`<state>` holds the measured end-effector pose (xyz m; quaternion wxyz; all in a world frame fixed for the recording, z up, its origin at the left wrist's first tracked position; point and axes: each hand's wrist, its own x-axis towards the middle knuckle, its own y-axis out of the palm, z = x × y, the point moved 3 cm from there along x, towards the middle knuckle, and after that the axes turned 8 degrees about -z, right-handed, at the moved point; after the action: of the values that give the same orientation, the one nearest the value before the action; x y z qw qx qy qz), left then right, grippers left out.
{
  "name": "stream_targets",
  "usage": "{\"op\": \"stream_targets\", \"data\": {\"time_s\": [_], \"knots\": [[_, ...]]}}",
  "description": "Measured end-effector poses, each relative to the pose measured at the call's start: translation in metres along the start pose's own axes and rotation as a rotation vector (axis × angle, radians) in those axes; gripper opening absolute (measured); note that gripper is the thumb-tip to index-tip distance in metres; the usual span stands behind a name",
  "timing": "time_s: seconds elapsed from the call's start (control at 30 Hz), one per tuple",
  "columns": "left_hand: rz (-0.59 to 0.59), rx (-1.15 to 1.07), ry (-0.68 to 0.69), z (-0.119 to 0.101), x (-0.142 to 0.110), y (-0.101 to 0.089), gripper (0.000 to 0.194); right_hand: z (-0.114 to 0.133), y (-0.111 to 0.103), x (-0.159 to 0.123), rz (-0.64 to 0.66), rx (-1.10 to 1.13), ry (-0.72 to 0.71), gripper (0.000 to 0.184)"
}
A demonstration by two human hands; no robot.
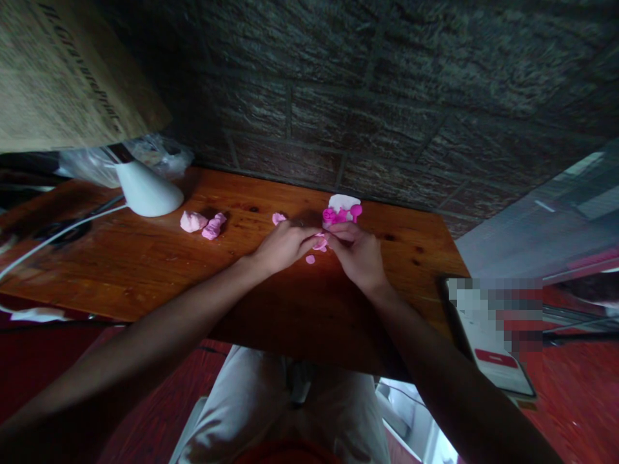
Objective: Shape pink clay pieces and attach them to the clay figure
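My left hand (289,246) and my right hand (358,256) meet fingertip to fingertip over the table, fingers bent and pinching. At their tips shows a pink, petal-like piece of what looks like modelling clay (320,243); the fingers partly cover it. A small flat pink disc (310,260) lies just in front. Behind my right hand, bright pink shaped pieces (342,215), one round with a short stem, rest against a white scalloped piece (344,201). Beyond my left hand is a small pink lump (279,219).
Two larger lumps, one pale pink (193,222) and one deeper pink (214,226), lie left on the wooden table (242,283). A lamp with a white base (149,189) and cable stands behind them. A stone-patterned wall (309,122) closes the back. A framed, partly pixelated panel (493,335) adjoins the right edge.
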<state>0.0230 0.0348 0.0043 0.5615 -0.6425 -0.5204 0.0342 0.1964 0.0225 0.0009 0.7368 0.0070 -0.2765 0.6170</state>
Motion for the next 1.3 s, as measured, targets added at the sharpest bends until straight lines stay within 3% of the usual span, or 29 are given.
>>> {"op": "stream_targets", "data": {"time_s": [0.2, 0.33, 0.43, 0.6, 0.8, 1.0, 1.17, 1.3], "knots": [[0.034, -0.035, -0.059, 0.0, 0.002, 0.0, 0.025, 0.003, 0.002, -0.003, 0.035, -0.012, 0.0, 0.012], [-0.074, -0.154, -0.122, 0.003, 0.002, -0.003, 0.019, -0.001, 0.006, -0.003, 0.032, 0.077, 0.042, 0.016], [-0.191, -0.269, -0.143, 0.004, 0.002, -0.007, 0.019, -0.011, 0.01, -0.003, 0.087, 0.24, 0.198, 0.02], [-0.312, -0.251, 0.041, -0.003, 0.003, -0.015, 0.018, -0.015, 0.015, -0.004, 0.197, 0.525, 0.362, 0.031], [-0.366, -0.112, 0.102, -0.007, 0.001, -0.017, 0.023, -0.004, 0.011, -0.005, 0.136, 0.461, 0.26, 0.035], [-0.373, -0.138, 0.165, -0.005, 0.0, -0.02, 0.021, 0.0, 0.01, -0.004, 0.166, 0.481, 0.236, 0.033], [-0.42, -0.076, 0.276, -0.002, -0.002, -0.022, 0.023, 0.001, 0.011, -0.005, 0.197, 0.627, 0.372, 0.033], [-0.435, -0.045, 0.257, -0.005, -0.002, -0.022, 0.024, -0.002, 0.013, -0.006, 0.204, 0.736, 0.5, 0.035]]}}
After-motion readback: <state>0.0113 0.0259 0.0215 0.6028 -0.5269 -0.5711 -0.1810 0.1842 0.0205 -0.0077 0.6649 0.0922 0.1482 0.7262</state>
